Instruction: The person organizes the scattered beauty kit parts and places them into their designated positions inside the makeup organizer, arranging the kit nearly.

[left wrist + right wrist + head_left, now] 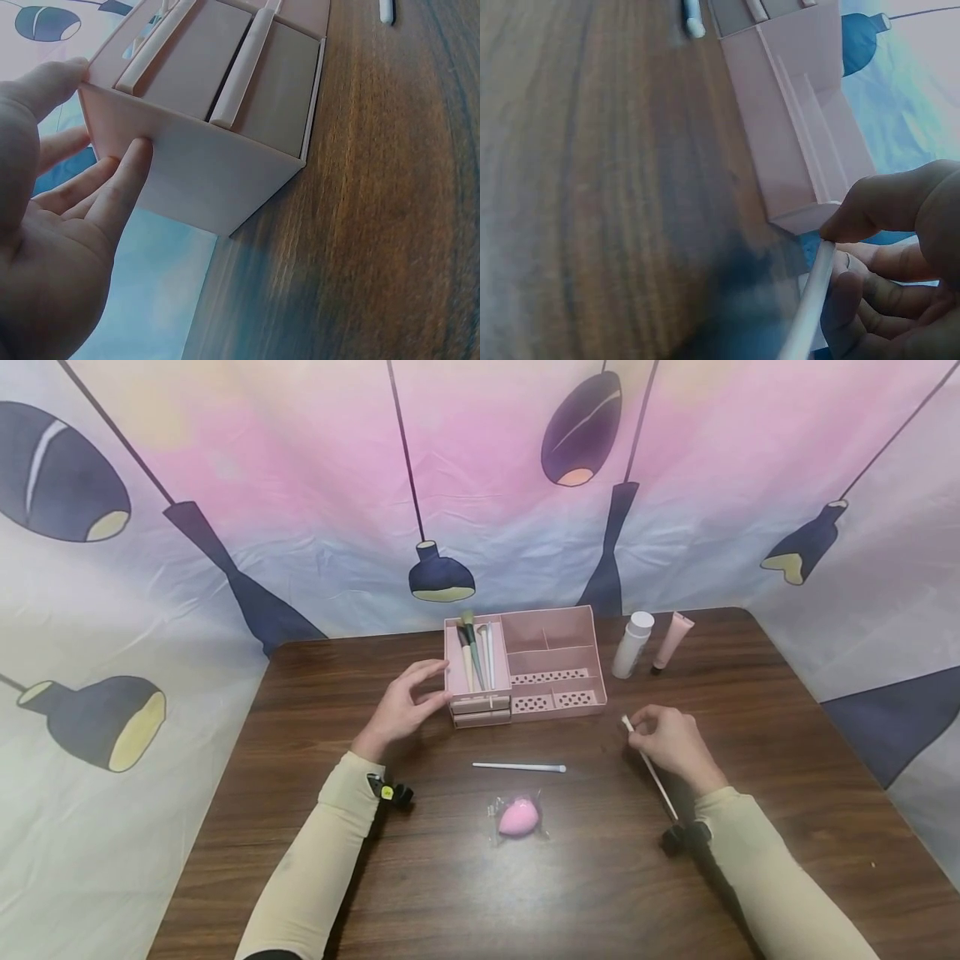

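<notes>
My left hand [401, 710] rests its fingertips against the left side of the pink desktop organizer [553, 702]; in the left wrist view its fingers [127, 176] lie fairly straight on the outer wall, beside two drawer fronts. My right hand [670, 743] pinches a slender pale makeup brush [660, 785] near one end, right of the organizer and above the table. In the right wrist view the pale handle [810, 307] emerges between thumb and fingers. Several makeup brushes [480, 660] lie in the organizer's top left tray. Another thin brush [519, 767] lies on the table in front.
A pink makeup sponge [519, 817] in clear wrapping lies near the table's middle. Right of the organizer stand a white bottle [633, 645] and a pink tube [672, 642] with a dark cap. A patterned cloth [322, 527] hangs behind the wooden table [600, 893].
</notes>
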Demonstrator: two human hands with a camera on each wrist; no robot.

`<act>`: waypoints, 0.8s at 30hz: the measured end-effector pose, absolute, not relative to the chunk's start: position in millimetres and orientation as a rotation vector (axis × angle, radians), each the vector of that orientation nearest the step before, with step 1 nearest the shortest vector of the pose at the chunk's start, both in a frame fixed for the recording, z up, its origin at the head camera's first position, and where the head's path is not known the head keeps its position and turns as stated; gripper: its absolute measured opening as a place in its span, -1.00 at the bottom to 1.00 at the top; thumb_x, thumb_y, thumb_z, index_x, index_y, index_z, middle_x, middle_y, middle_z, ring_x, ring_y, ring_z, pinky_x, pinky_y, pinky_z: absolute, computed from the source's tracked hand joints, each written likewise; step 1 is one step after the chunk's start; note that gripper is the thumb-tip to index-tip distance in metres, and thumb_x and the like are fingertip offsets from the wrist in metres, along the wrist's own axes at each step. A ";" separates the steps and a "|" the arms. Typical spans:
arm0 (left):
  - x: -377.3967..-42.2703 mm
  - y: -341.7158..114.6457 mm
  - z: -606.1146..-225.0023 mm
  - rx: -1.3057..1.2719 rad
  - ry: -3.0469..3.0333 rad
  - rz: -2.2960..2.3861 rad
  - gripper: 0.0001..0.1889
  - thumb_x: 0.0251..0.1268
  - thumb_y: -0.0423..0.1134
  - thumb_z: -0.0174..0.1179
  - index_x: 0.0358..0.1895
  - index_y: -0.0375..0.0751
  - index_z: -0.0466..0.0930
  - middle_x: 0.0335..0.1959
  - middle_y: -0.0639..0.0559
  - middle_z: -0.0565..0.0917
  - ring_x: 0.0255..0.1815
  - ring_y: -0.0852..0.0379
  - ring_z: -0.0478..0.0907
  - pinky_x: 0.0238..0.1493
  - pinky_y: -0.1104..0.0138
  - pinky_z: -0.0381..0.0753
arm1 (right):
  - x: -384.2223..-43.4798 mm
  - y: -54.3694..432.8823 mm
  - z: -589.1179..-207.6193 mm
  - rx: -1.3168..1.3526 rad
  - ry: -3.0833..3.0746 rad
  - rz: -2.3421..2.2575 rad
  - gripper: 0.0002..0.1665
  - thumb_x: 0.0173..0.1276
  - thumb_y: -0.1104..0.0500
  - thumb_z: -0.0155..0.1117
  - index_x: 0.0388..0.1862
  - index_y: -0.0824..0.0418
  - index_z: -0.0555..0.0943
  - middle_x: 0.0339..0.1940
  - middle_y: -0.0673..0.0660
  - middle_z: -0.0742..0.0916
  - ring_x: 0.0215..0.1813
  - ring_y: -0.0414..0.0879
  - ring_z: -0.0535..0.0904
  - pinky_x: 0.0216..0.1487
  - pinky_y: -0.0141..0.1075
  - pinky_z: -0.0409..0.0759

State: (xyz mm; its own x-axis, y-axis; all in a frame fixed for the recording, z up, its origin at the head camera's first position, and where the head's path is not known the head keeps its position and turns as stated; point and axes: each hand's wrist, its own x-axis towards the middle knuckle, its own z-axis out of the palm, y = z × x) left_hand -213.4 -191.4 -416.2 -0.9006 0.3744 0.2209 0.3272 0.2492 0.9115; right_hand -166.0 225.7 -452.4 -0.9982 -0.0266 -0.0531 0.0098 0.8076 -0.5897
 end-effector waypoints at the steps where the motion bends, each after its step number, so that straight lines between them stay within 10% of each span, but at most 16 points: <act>1: -213.4 -191.3 -416.3 0.690 2.447 1.775 -0.45 0.28 -0.43 0.25 0.32 -0.51 0.35 0.33 -0.34 0.33 0.37 -0.24 0.32 0.29 0.01 0.55 | -166.1 225.9 -450.7 -0.018 2.942 -0.963 -0.74 0.09 0.22 0.30 -0.20 0.26 0.66 -0.43 0.13 0.73 -0.47 -0.08 0.54 -0.53 -0.37 0.46; 24: -212.5 -191.6 -416.0 0.729 2.471 1.767 -0.46 0.27 -0.45 0.25 0.30 -0.54 0.36 0.31 -0.37 0.35 0.35 -0.27 0.33 0.27 -0.07 0.55 | -186.9 217.6 -427.6 -0.145 3.067 -1.071 -0.75 0.12 0.17 0.29 -0.19 0.18 0.68 -0.37 0.12 0.78 -0.43 -0.12 0.64 -0.40 -0.32 0.52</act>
